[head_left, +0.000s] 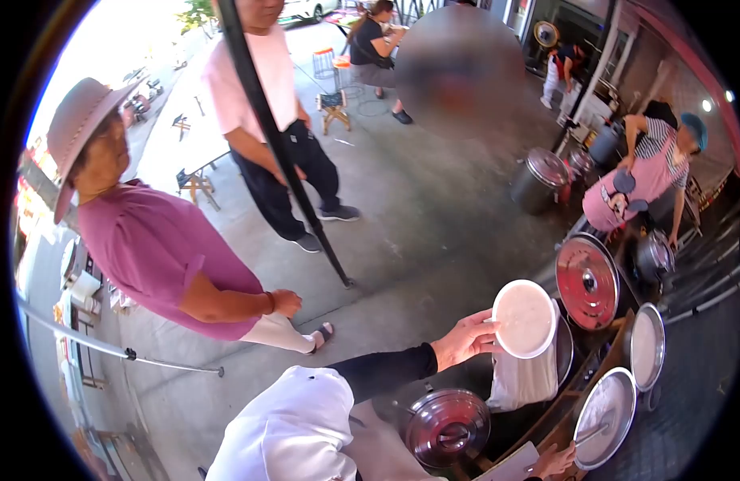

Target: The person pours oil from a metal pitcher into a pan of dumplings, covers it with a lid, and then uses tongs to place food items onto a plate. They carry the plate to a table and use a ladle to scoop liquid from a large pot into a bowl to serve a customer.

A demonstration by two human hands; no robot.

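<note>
My left hand [466,341], reached out in a black sleeve, grips the side of a white bowl [524,353] filled with a pale, creamy liquid. Down at the bottom edge, my right hand [553,462] is closed round the handle of a ladle [592,434]. The ladle's head is out of sight in the whitish liquid of a metal pot [626,385]. Below the bowl hangs a pale cloth [521,381], beside a lidded steel pot [448,429].
A large metal lid [586,282] and another pot of pale liquid [647,346] stand to the right. A black pole [286,152] slants down at the left. Two people stand across from me; a person in a pink apron [626,188] bends among pots at the right.
</note>
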